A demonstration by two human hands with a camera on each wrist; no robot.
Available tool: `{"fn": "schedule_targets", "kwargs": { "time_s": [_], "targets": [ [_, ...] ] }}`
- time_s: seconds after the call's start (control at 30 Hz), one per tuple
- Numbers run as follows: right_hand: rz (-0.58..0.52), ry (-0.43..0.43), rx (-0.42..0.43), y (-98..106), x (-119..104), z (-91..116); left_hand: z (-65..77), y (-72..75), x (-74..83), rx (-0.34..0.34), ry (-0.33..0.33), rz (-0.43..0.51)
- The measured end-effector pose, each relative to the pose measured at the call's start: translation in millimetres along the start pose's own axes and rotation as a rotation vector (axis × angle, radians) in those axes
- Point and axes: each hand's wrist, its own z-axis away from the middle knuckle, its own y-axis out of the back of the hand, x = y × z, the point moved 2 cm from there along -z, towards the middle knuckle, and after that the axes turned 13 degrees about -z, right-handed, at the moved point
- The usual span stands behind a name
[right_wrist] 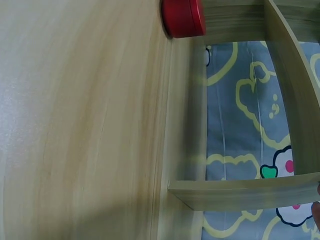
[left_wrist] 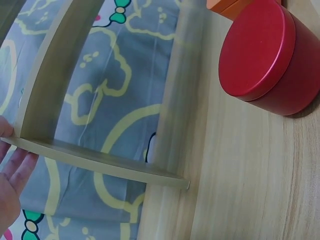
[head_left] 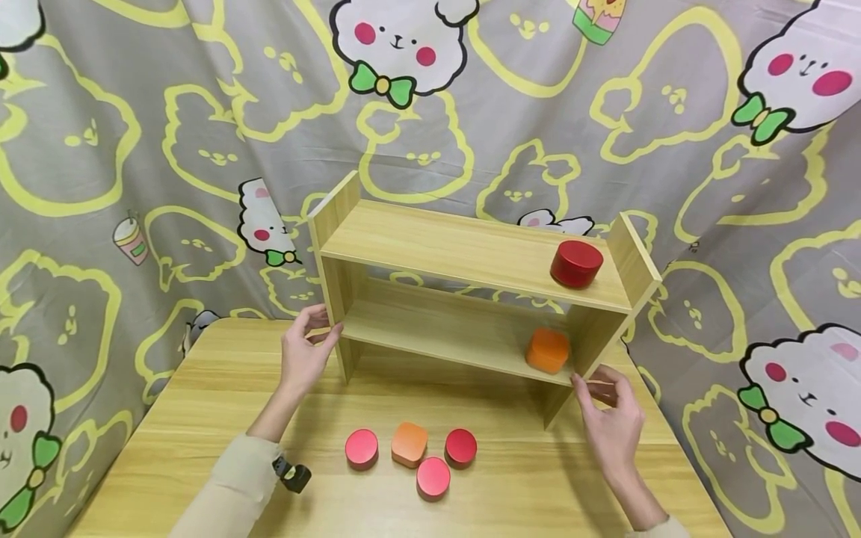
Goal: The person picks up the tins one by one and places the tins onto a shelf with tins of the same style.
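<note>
A two-tier wooden shelf stands on the table in the head view. My left hand holds its left side panel at the lower board's height, thumb at the front edge and fingers on the outer face. On the opposite side, my right hand grips the right side panel, its thumb by the lower board's corner. A red round tin sits on the upper board's right end. Below it, an orange rounded-square tin rests on the lower board. The right wrist view shows only fingertips at its edge.
In front of the shelf on the table lie a left red tin, an orange tin, a right red tin and a nearer red tin. A patterned curtain hangs behind and at both sides.
</note>
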Motion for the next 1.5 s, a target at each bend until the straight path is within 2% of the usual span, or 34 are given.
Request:
{"fn": "schedule_targets", "kwargs": {
  "time_s": [0.4, 0.73, 1.5],
  "targets": [
    [-0.073, -0.081, 0.000, -4, 6, -5, 0.7, 2.4, 2.5, -0.002, 0.019, -0.022],
    [-0.074, -0.167, -0.019, -12, 10, -15, 1.5, 4.7, 3.3, -0.002, 0.018, -0.021],
    [-0.113, -0.188, -0.067, -29, 27, -30, 7.7, 11.4, 1.1, 0.047, 0.005, -0.022]
  ]
}}
